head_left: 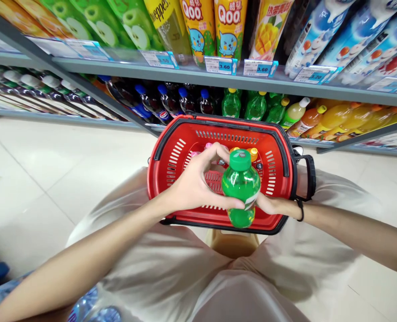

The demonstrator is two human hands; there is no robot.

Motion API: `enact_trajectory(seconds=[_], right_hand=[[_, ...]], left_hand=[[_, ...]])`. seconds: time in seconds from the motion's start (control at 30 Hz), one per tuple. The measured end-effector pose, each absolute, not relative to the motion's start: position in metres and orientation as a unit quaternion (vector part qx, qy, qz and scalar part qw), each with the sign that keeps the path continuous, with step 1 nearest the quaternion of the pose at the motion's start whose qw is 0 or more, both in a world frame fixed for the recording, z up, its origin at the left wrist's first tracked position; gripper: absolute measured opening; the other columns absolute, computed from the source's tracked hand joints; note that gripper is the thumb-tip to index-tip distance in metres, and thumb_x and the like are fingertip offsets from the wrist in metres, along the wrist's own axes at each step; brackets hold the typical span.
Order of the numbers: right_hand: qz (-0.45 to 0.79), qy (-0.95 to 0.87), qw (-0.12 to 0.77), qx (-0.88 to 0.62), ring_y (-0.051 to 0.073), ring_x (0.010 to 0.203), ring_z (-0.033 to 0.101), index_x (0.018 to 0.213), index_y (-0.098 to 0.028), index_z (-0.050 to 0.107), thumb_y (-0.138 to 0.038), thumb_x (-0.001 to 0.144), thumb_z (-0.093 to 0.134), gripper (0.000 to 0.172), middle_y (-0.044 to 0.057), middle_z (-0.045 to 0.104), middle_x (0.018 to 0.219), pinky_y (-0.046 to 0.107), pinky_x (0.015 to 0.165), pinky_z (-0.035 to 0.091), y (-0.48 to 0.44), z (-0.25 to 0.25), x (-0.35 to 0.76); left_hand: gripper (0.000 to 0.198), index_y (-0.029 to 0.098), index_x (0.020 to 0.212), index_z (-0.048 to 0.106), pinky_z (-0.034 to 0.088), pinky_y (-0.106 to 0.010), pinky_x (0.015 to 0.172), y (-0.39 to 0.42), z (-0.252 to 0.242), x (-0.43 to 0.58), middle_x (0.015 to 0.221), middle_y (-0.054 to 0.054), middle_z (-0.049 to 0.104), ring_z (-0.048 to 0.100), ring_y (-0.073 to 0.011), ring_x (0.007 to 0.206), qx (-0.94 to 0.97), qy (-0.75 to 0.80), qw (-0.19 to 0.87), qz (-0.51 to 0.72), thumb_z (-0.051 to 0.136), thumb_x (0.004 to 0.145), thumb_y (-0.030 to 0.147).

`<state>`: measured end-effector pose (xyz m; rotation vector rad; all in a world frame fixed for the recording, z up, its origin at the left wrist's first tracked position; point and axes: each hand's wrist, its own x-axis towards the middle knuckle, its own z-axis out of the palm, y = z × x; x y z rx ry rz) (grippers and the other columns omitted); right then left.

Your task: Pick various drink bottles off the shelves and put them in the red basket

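- Steadying a green bottle (pixel 241 182) between my two hands, I have it above the red basket (pixel 223 127), over its right half.
- Its plastic is clear, bright green, with sharp white highlights across the rounded shoulder.
- The screw cap is green as well, ribbed at the side, with a small printed mark on its top, which faces up toward me.
- A green label goes round the body, crossed by a pale streak; part of it is covered by my thumb.
- My left hand (pixel 193 179) makes a wide, loose curve, thumb against the near face, fingers reaching behind near the cap; I cannot tell how firmly they press.
- My right hand (pixel 267 204) is closed against the lower right side, gripping the bottle, its fingertips hidden behind it.
- Below, orange-capped (pixel 253 154) and pink-capped bottles lie in the basket.
- Yellow-capped green bottles (pixel 231 103) stand on the lower shelf beyond.
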<state>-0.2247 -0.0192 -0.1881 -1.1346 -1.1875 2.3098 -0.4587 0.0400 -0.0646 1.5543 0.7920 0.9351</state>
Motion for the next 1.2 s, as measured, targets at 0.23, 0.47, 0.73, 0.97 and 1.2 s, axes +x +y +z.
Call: enact_trajectory(seconds=[0.23, 0.47, 0.73, 0.97, 1.2], right_hand=[[0.880, -0.325, 0.149, -0.313, 0.019, 0.052, 0.055, 0.092, -0.017, 0.070, -0.082, 0.101, 0.025, 0.080, 0.007, 0.064, 0.064, 0.030, 0.048, 0.044, 0.000, -0.148, -0.234], [0.876, -0.310, 0.247, -0.273, 0.018, 0.060, 0.059, 0.096, -0.014, 0.068, -0.070, 0.096, 0.057, 0.057, 0.009, 0.071, 0.078, 0.030, 0.057, 0.051, 0.026, -0.118, -0.230], [0.839, -0.297, 0.282, -0.358, 0.021, 0.074, 0.065, 0.117, -0.019, 0.059, -0.058, 0.090, 0.076, 0.051, 0.008, 0.071, 0.091, 0.029, 0.053, 0.053, 0.021, -0.120, -0.231], [0.772, -0.316, 0.306, -0.458, 0.018, 0.079, 0.067, 0.131, -0.028, 0.055, -0.052, 0.081, 0.091, 0.066, 0.005, 0.067, 0.111, 0.026, 0.051, 0.052, 0.019, -0.130, -0.231], [0.793, -0.315, 0.312, -0.418, 0.013, 0.070, 0.064, 0.114, -0.023, 0.066, -0.051, 0.087, 0.087, 0.045, 0.003, 0.067, 0.102, 0.024, 0.051, 0.050, 0.015, -0.132, -0.226]], left_hand=[[0.067, 0.017, 0.116, 0.072, 0.061, -0.039, 0.093, 0.073, -0.078, -0.475, 0.117, -0.011, 0.077, 0.074, -0.0277, 0.109, 0.540, 0.443, 0.577, 0.424, 0.100, 0.065, 0.051], [0.055, 0.016, 0.101, 0.078, 0.063, -0.038, 0.090, 0.083, -0.062, -0.480, 0.111, -0.010, 0.079, 0.075, -0.0247, 0.099, 0.394, 0.538, 0.581, 0.467, 0.096, 0.068, 0.057], [0.058, 0.014, 0.095, 0.073, 0.065, -0.041, 0.085, 0.087, -0.062, -0.480, 0.101, -0.011, 0.076, 0.072, -0.0224, 0.086, 0.331, 0.567, 0.600, 0.458, 0.102, 0.062, 0.052], [0.061, 0.016, 0.093, 0.069, 0.063, -0.037, 0.086, 0.086, -0.066, -0.483, 0.108, -0.009, 0.076, 0.073, -0.0236, 0.096, 0.341, 0.585, 0.574, 0.460, 0.104, 0.057, 0.052], [0.055, 0.018, 0.103, 0.068, 0.058, -0.039, 0.101, 0.082, -0.070, -0.483, 0.112, -0.007, 0.076, 0.072, -0.0235, 0.107, 0.416, 0.522, 0.585, 0.461, 0.097, 0.070, 0.049]])
